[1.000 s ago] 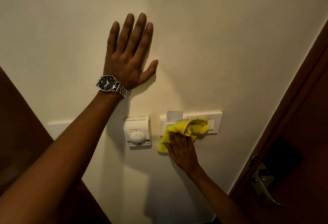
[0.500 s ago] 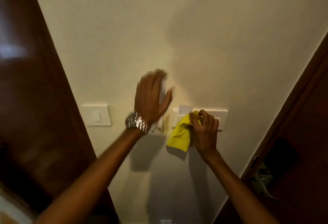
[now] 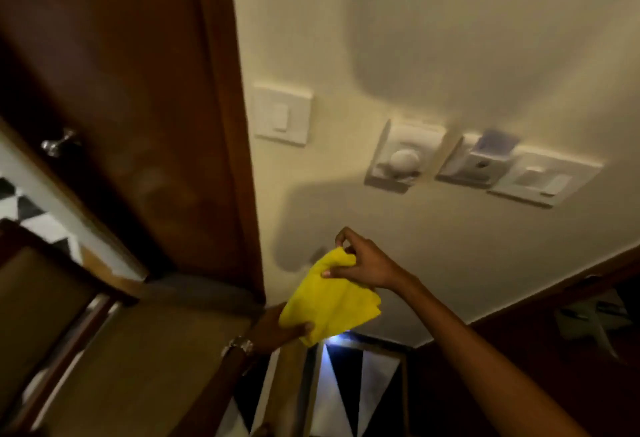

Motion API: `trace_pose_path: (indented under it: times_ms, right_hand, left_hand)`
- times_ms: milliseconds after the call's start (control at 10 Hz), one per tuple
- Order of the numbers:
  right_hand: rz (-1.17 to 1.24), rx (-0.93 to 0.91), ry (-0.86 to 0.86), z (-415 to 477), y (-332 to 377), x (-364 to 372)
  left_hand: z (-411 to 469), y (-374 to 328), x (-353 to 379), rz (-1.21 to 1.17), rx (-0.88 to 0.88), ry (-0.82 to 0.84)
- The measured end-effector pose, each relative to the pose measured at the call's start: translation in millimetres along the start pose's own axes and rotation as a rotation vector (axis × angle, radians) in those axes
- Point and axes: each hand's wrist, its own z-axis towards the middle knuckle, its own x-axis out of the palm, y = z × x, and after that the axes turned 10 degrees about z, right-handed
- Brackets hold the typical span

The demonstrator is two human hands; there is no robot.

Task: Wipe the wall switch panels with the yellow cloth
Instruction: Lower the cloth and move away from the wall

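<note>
The yellow cloth point(image 3: 329, 298) hangs spread out in front of the wall, below the panels. My right hand point(image 3: 363, 263) pinches its top edge. My left hand point(image 3: 277, 327), with a steel watch on the wrist, grips its lower left corner. On the cream wall sit a white single switch point(image 3: 281, 114), a white thermostat with a round dial point(image 3: 403, 156), a key-card holder point(image 3: 476, 163) and a wide switch panel point(image 3: 543, 178). Neither hand touches any panel.
A dark wooden door frame point(image 3: 225, 125) runs down the left of the wall, with a door and metal knob point(image 3: 57, 144) beyond. Another wooden door with a lever handle point(image 3: 595, 322) stands at the lower right. Black-and-white tiled floor point(image 3: 349, 384) lies below.
Both hands have come off the wall and dropped below the panels. The cloth left the switch panel and is now held between both hands. The view has swung down and left.
</note>
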Motion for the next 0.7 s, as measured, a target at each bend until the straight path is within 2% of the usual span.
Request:
trace_pose_path:
  times_ms: [100, 200, 300, 500, 600, 700]
  right_hand:
    - [0.130, 0.141, 0.046, 49, -11, 70]
    - [0.260, 0.284, 0.203, 102, -39, 166]
    - [0.269, 0.319, 0.281, 131, -69, 261]
    - [0.151, 0.241, 0.441, 160, -129, 467]
    - [0.028, 0.160, 0.448, 155, -150, 511]
    - [-0.206, 0.075, 0.480, 152, -189, 545]
  left_hand:
    - [-30, 68, -31, -0.185, -0.126, 0.036]
    - [-51, 161, -50, -0.468, -0.336, -0.077]
    - [-73, 239, -46, -0.651, -0.532, -0.292]
    - [-81, 396, -27, -0.800, -0.825, -0.443]
    - [-82, 432, -14, -0.828, -0.908, -0.503]
    - [-67, 490, 0, -0.835, -0.961, -0.515]
